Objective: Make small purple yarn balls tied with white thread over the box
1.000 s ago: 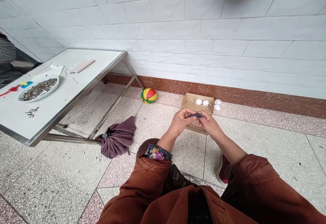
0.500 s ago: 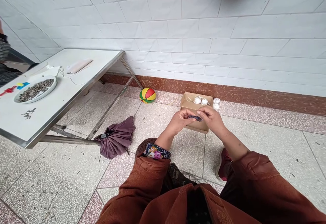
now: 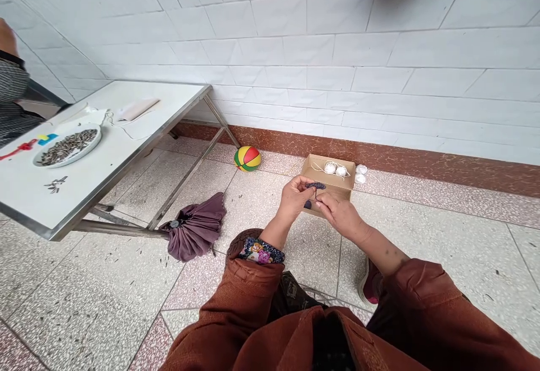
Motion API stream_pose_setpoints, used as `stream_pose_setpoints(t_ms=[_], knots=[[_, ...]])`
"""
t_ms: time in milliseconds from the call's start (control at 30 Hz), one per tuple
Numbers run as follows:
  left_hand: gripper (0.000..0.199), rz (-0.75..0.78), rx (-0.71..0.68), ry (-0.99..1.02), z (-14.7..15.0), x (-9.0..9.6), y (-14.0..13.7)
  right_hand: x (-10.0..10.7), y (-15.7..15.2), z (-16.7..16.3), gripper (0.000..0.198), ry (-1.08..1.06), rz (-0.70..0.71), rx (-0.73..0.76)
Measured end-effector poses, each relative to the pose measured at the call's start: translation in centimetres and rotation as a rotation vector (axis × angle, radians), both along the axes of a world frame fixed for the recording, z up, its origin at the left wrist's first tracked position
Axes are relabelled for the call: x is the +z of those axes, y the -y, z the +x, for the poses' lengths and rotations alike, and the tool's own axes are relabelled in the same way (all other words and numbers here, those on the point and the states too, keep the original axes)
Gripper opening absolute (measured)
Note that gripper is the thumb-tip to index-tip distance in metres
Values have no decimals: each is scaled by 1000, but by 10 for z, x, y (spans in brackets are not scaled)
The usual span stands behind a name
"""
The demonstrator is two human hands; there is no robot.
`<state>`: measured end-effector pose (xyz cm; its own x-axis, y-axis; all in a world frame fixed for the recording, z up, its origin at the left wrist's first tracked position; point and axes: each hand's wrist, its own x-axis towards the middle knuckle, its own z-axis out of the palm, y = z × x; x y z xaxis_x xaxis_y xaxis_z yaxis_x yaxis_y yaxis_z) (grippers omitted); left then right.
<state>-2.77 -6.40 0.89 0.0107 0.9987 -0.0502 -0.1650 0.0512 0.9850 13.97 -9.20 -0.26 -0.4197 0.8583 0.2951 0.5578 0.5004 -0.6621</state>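
My left hand [image 3: 294, 197] is closed on a small dark-blue bundle that looks like wound yarn [image 3: 315, 186], its fingertips pinching it in front of me. My right hand [image 3: 340, 211] sits just below and to the right, thumb and forefinger pinched on a dark strand running down from the bundle. Both hands hover over an open cardboard box [image 3: 350, 186]. Inside its far part lie two white yarn balls [image 3: 330, 168] with loose ends. A dark round lump [image 3: 307, 205] shows below my left fingers, partly covered; whether it rests in the box I cannot tell.
Two more white balls [image 3: 360, 174] lie right of the box. Left are a striped ball [image 3: 247, 159], a purple folded umbrella-like cloth [image 3: 196, 227] and a white-topped table [image 3: 126, 154] bearing a plate of seeds [image 3: 70, 147]. A person's sleeve [image 3: 12, 81] shows far left.
My right hand has moved down, away from the bundle, drawing the strand into view. My left hand has lifted and turned the bundle slightly. The dark lump below has come into sight.
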Motion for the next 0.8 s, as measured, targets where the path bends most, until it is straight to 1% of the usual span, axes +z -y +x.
stream_pose_setpoints(t_ms=[100, 167, 233, 300, 367, 433, 500, 533, 600, 633, 733, 800], knots=[[20, 6, -70, -86, 2, 1, 2, 11, -12, 11, 27, -67, 34, -43], [21, -5, -149, -84, 4, 3, 4, 16, -21, 17, 28, -160, 5, -84], [23, -31, -242, -35, 5, 7, 7, 18, -28, 20, 29, -260, -87, -104], [26, -57, -296, 35, 5, 10, 9, 16, -33, 20, 31, -335, -229, -115], [29, -73, -292, 87, 5, 13, 9, 11, -33, 18, 33, -394, -376, -129], [31, -80, -257, 107, 4, 13, 10, 6, -31, 15, 36, -444, -482, -140], [30, -69, -202, 111, 3, 12, 9, 1, -27, 10, 37, -446, -535, -121], [30, -61, -178, 114, 3, 11, 8, -1, -24, 8, 38, -417, -537, -99], [30, -41, -133, 117, 2, 8, 7, -3, -18, 3, 37, -310, -470, -37], [30, -30, -110, 108, 2, 6, 6, -3, -15, 1, 35, -245, -401, -5], [28, 0, -43, 22, 2, 0, 3, 2, -6, -1, 27, -74, -138, 68], [26, 5, -30, -46, 3, -4, 2, 9, -4, 2, 25, -10, -19, 85]])
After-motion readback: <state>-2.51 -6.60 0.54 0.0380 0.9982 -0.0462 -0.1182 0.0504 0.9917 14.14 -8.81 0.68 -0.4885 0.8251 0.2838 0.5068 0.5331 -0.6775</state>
